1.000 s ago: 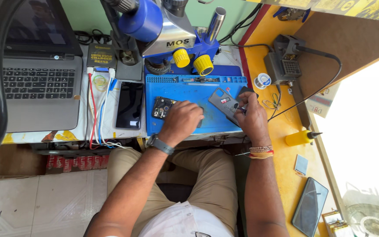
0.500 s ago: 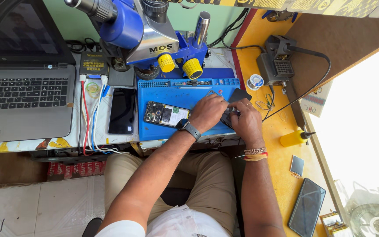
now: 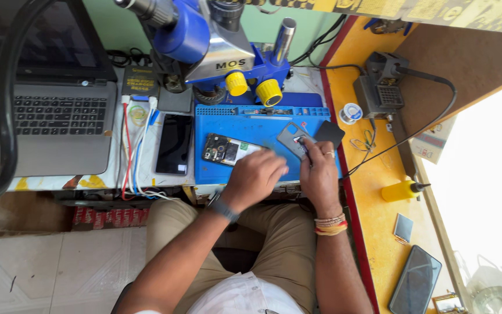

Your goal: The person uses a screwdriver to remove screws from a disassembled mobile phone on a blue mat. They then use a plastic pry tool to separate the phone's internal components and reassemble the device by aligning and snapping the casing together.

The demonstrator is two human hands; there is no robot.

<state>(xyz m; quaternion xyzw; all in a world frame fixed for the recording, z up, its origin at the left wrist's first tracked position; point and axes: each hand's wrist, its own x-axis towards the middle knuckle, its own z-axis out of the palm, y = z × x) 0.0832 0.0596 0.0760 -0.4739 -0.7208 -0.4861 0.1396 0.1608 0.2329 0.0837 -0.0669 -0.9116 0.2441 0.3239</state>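
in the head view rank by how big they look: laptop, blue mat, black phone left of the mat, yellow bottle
1. laptop, though it runs off the frame
2. blue mat
3. black phone
4. yellow bottle
All lie at about bench height, so nearness hardly skews this.

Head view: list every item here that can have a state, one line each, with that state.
Opened phone: back off, insides exposed, flat on the blue mat.
Grey back cover: off, under the right hand.
Left hand: fingers curled, over the opened phone's end.
Black phone: screen dark.
Laptop: lid open.
Yellow squeeze bottle: lying on its side.
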